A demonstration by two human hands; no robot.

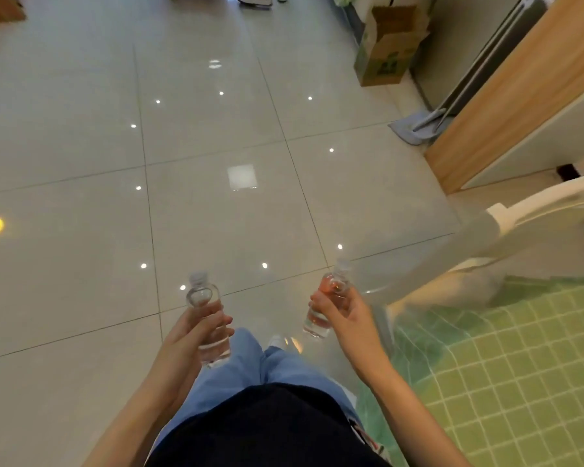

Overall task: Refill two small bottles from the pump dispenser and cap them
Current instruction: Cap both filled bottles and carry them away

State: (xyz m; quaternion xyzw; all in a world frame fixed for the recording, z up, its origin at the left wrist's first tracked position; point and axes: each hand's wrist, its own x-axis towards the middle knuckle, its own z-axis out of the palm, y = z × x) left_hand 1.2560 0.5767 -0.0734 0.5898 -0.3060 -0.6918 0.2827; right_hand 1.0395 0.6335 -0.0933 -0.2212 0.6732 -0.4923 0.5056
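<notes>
A pale tiled floor (216, 129) fills most of the view, glossy with small light spots. A green checked cloth (503, 365) lies to the right of the right hand's fingers. Beyond them, up and to the right, stand a wooden panel (520, 96) and a white frame (536, 203). A cardboard box (388, 48) sits far ahead of the fingers, and a mop (415, 129) lies at the foot of the panel. Blue jeans (243, 365) show below and between the two hands.

The left hand (196, 332) grips the left bottle (203, 296). Its fingers (218, 323) are curled over the bottle's middle, so the shoulder shows above them and the base below. The right hand (341, 315) grips the right bottle (332, 283). Its fingers (319, 303) wrap round the middle from the side away from the cloth.

Both bottles are small and clear. The left one holds something clear, with what looks like an air pocket at the shoulder just past the fingertips. The fill level of the right one cannot be told, since the fingers tint it pink through the wall.

The left bottle's long axis runs nearly straight away from the person, and its neck points forward past the fingers. The right bottle leans, with its neck forward and toward the cloth and its base back toward the jeans. The two bottles are well apart and both are held above the floor.

The left cap (199, 277) and the right cap (342, 266) are on the necks, beyond the fingers.
</notes>
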